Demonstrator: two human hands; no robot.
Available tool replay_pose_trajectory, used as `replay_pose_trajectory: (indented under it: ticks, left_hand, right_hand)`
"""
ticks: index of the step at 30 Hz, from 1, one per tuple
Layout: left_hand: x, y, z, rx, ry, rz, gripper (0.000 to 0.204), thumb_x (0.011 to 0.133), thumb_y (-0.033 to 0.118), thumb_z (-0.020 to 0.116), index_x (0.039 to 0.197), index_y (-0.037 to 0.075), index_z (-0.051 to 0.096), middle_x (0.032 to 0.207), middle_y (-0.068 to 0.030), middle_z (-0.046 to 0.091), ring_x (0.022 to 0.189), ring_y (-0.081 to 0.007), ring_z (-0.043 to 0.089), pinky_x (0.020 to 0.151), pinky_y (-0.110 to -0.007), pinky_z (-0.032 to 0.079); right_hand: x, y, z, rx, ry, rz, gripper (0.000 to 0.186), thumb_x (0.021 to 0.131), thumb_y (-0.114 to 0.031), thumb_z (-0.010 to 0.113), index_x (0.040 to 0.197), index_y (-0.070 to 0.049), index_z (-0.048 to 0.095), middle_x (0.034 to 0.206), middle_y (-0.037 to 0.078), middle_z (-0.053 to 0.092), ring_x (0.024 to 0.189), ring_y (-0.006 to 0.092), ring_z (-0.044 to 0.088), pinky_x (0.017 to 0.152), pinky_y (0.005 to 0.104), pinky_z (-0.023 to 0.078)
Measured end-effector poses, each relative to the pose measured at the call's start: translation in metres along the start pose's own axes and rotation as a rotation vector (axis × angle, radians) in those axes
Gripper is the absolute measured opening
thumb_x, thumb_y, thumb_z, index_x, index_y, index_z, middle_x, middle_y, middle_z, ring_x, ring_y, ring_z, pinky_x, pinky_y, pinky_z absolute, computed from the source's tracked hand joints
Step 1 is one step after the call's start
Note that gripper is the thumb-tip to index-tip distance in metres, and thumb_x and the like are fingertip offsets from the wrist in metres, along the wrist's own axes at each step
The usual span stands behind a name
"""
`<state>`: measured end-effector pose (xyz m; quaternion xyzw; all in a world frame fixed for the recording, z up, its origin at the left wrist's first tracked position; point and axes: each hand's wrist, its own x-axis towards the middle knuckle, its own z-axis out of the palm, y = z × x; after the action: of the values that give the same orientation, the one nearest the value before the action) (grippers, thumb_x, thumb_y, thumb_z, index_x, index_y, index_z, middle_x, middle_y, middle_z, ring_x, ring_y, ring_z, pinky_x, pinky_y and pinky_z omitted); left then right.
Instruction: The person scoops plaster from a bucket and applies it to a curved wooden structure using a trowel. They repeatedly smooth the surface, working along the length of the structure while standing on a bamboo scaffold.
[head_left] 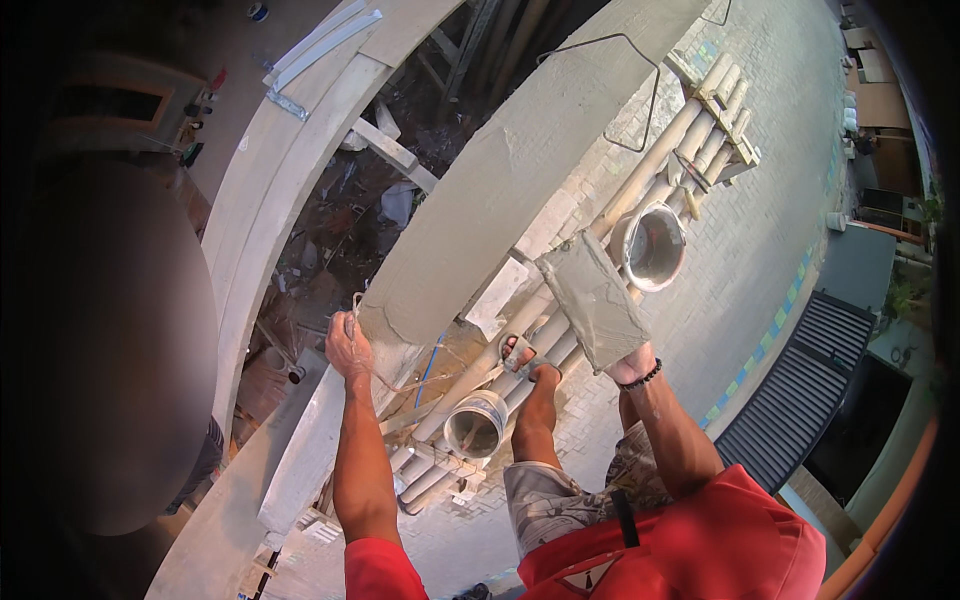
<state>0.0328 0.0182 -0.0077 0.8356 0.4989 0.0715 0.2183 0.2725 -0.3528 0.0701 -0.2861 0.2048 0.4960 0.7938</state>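
My left hand (pixel 349 346) is closed at the near end of a freshly plastered grey wall top (pixel 500 170). A thin pale cord (pixel 374 372) passes through its fingers and trails toward the poles below. In my right hand (pixel 632 364) is a rectangular plasterer's hawk (pixel 592 300), tilted, its face smeared with wet grey mortar. The fingers curl round its lower edge, partly hidden by it. Beyond the hawk stands a mortar-stained bucket (pixel 654 248). A smaller white bucket (pixel 475 425) sits between my arms, lower down.
I stand on a scaffold of lashed round poles (pixel 690 150), above paving (pixel 765 210). A bent wire rod (pixel 657 100) lies across the wall top. On the left, a debris-filled gap (pixel 345 215) separates it from a curved pale ledge (pixel 270 160). A dark slatted gate (pixel 795 390) lies far right.
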Motion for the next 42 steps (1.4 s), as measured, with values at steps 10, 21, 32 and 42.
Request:
replay_pose_trajectory:
  ticks: [10,21,32,42]
  left_hand:
    - [0.003,-0.001,0.002,-0.050,-0.013,-0.034,0.029,0.093,0.025,0.047,0.094,0.004,0.066,0.094,-0.0181,0.067,0.089,-0.0385,0.064,0.078,-0.044,0.049]
    - [-0.014,0.081,-0.100,-0.486,0.719,-0.302,0.029,0.096,0.019,0.045,0.110,0.000,0.062,0.106,-0.0121,0.067,0.098,-0.0210,0.061,0.088,-0.034,0.046]
    - [0.014,0.484,0.054,-0.634,-0.025,0.520,0.040,0.087,0.008,0.058,0.125,-0.001,0.054,0.136,-0.0224,0.046,0.126,-0.0411,0.040,0.107,-0.050,0.033]
    - [0.103,0.548,0.119,-0.066,-0.047,0.571,0.019,0.082,0.015,0.068,0.095,0.001,0.070,0.119,-0.0187,0.052,0.129,-0.0428,0.040,0.113,-0.062,0.020]
  right_hand:
    - [-0.009,-0.100,0.011,0.095,-0.184,-0.068,0.057,0.099,-0.034,0.052,0.144,-0.003,0.036,0.136,0.024,0.049,0.119,0.0306,0.055,0.093,0.0385,0.054]
    - [-0.005,-0.193,-0.044,0.060,0.080,-0.058,0.045,0.098,-0.035,0.051,0.133,-0.007,0.052,0.126,0.015,0.061,0.103,0.0290,0.063,0.089,0.0436,0.053]
    - [0.012,-0.295,-0.056,0.009,0.024,-0.122,0.048,0.096,-0.036,0.053,0.133,-0.006,0.051,0.119,0.017,0.063,0.097,0.0336,0.063,0.069,0.0411,0.061]
    - [0.022,-0.327,-0.068,-0.031,-0.002,-0.101,0.052,0.097,-0.036,0.054,0.141,-0.008,0.045,0.137,0.017,0.052,0.112,0.0353,0.058,0.088,0.0443,0.056]
